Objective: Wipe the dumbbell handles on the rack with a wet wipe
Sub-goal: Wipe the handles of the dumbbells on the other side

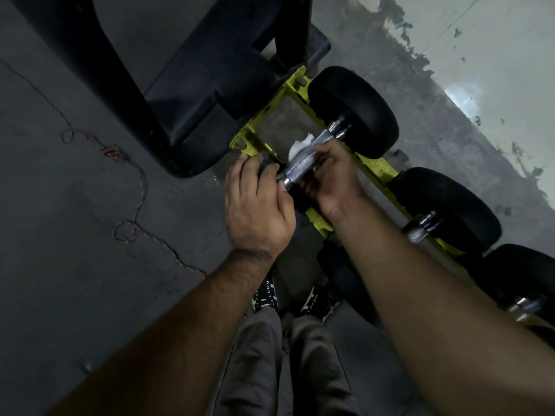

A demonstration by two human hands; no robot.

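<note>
Steel handle (303, 159) at centre of the frame, wipe (300, 147) behind it, both hands on the dumbbell.

Right hand (330, 178) curls round the handle and pinches the wipe against it; left hand (255, 202) grips the near end, its head hidden. Risk: the dumbbell rolls off the yellow rack (372, 168) toward the shoes (295, 298) at lower centre. Next dumbbell (444, 205) stands close at right; open floor at left.

head | worn high, tilted steeply down | close over rack (295, 94) | wide-angle

left hand (255, 205) fingers curled, right hand (333, 175) gripping, forearms extended
</note>
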